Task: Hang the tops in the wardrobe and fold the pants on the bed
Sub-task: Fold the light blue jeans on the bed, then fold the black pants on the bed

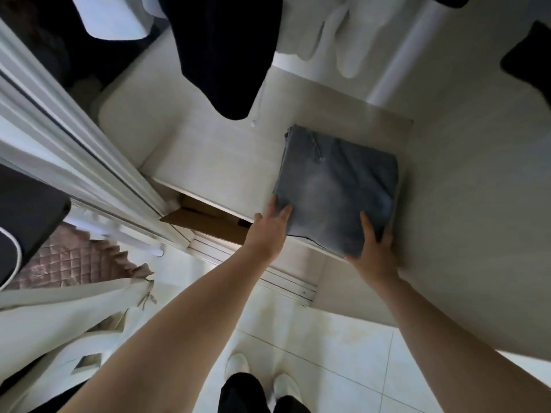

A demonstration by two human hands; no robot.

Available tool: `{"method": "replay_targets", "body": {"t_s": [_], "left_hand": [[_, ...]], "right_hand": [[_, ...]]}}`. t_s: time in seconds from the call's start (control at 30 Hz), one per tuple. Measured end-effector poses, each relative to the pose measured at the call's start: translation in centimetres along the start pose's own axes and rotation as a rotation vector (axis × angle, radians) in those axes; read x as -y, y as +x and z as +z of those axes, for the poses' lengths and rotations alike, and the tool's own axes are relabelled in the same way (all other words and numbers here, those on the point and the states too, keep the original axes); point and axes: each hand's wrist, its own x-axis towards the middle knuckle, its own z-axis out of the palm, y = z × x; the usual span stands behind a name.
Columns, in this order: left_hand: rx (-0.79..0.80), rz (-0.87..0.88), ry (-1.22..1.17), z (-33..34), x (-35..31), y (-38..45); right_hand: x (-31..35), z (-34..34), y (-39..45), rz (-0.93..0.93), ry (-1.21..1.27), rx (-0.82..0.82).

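Denim, faded blue-grey and folded into a near-square bundle, the jeans [337,189] lie flat on the pale wooden wardrobe shelf [214,156], at centre right of the frame and close against the wardrobe's right side wall [477,174].

The left hand [272,222] is at the bundle's near-left corner, fingers fairly straight and laid on the cloth, thumb spread out to the side. The right hand [374,242] holds the near-right corner, with the thumb on top of the denim and the fingers out of sight round the edge, so how firmly that grip closes cannot be told.

By the look of it the folding is done and the step in hand is stowing the pants on the shelf. The next move probably calls for sliding the bundle fully back, since its near edge overhangs the shelf lip between the hands, then letting go without disturbing the folds.

The bundle has hardly any long axis; its sides run slightly askew to the shelf edge, with the far-left corner pointing towards the upper middle of the frame, where layered edges show.

A dark garment [226,55] hangs at upper centre, white tops [328,28] to its right. Below are floor tiles [328,338], and a quilted pink bedcover [74,263] shows at lower left.
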Motion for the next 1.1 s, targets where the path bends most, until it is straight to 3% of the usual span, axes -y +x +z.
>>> {"method": "replay_targets", "body": {"t_s": [0.13, 0.33, 0.73, 0.9, 1.1], "left_hand": [[-0.068, -0.027, -0.039, 0.8, 0.2, 0.9], [-0.130, 0.055, -0.131, 1.5, -1.1, 1.5], [-0.009, -0.039, -0.211, 1.5, -0.9, -4.4], [-0.148, -0.154, -0.293, 0.3, 0.0, -12.0], [-0.442, -0.398, -0.378, -3.9, 1.7, -23.5]], "right_hand": [[0.5, 0.9, 1.4, 0.103, 0.067, -0.002], [-0.2, 2.7, 0.1, 0.306, -0.022, -0.042], [1.5, -1.3, 0.3, 0.229, -0.283, 0.050], [5.0, -3.3, -4.2, -0.147, -0.168, -0.057], [11.1, -5.0, -12.8, -0.561, -0.041, 0.066]]}}
